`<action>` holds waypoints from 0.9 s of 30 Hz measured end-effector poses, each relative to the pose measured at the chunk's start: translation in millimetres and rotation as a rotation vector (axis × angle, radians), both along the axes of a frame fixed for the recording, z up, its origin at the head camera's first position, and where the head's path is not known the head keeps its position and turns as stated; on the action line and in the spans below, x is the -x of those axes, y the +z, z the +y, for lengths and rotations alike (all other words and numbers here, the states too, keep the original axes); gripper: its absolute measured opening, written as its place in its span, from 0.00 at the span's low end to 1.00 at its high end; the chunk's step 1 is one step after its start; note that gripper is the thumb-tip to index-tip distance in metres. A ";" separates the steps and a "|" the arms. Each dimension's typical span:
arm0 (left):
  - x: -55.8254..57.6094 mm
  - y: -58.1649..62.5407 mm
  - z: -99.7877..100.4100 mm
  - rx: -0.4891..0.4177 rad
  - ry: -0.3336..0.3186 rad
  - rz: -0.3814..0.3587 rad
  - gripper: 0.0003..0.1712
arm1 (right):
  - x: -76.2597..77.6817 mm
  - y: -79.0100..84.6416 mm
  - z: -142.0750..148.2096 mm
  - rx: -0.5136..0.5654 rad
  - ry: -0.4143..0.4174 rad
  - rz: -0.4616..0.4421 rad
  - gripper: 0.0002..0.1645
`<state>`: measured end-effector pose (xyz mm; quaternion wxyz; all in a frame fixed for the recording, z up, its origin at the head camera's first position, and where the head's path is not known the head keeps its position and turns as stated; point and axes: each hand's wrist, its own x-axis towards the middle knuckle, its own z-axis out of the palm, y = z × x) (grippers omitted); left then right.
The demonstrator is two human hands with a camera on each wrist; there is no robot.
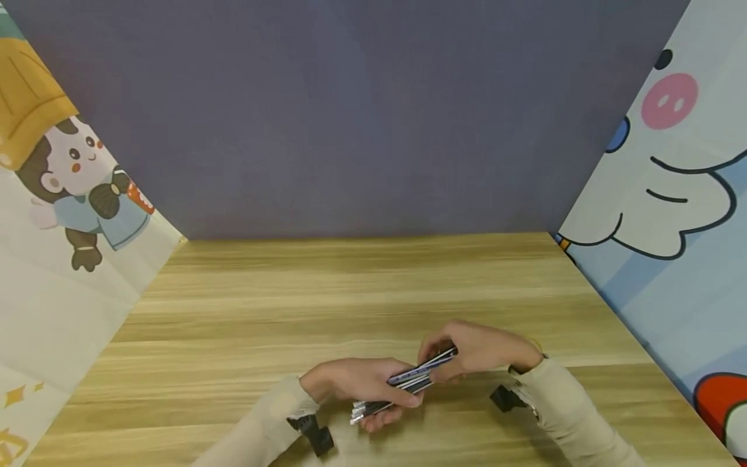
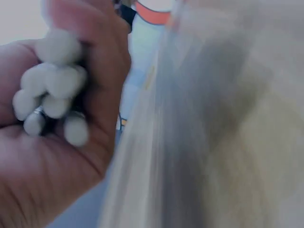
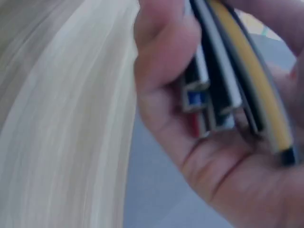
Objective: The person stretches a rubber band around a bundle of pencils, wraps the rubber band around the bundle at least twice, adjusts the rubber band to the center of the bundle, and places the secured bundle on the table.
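While a broad, plain grey-violet upright panel fills twelve o'clock, a pale, wood-grained tabletop spreads from its foot toward six. At nine stands a cream cartoon-printed wall, at three a white-and-blue cartoon-printed wall; together they probably serve to screen off the work surface. A beige left sleeve enters from seven o'clock and a beige right sleeve from five.

Near six o'clock, the bare left hand curls round one end of a bundle of slim, dark-and-white striped, pencil-like sticks. Between four and five, the bare right hand grips the other end, fingers bent about it. So the bundle bridges the two hands, slanting from eight o'clock at the left palm up to two o'clock at the right fingers, apparently above the tabletop. Holding both ends likely keeps the loose sticks together and aligned.

Smaller still, one yellow-sided stick juts beyond its neighbours at the right hand, and rounded white stick ends cluster unevenly inside the left.
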<state>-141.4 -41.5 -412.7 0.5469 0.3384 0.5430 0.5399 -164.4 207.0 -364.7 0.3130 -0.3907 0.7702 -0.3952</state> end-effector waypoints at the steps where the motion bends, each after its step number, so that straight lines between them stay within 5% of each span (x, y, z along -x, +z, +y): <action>1: 0.3 -0.5 0.8 -0.016 0.006 -0.021 0.04 | 1.5 1.3 2.6 0.016 -0.039 -0.013 0.10; 7: 2.6 1.0 3.4 -0.145 0.045 -0.091 0.06 | 8.0 7.7 6.2 0.215 -0.306 0.028 0.18; 10: 1.4 1.9 5.0 -0.170 0.080 -0.093 0.10 | 5.7 6.6 -2.9 0.344 -0.424 -0.032 0.26; 14: -5.8 1.6 9.8 -0.140 0.102 -0.104 0.14 | -2.0 4.0 -16.1 0.454 -0.456 -0.117 0.35; 17: -10.2 1.6 14.1 -0.151 0.116 -0.102 0.14 | -6.6 4.9 -18.6 0.473 -0.462 -0.103 0.29; 20: -10.8 3.2 16.4 -0.189 0.142 -0.081 0.10 | -8.5 8.0 -16.9 0.503 -0.474 -0.035 0.19; 23: -9.6 6.3 16.1 -0.203 0.155 -0.021 0.07 | -9.0 9.9 -17.6 0.528 -0.469 0.096 0.19; 27: -10.1 8.1 12.8 -0.219 0.166 0.013 0.12 | -12.6 10.1 -24.0 0.412 -0.480 0.309 0.20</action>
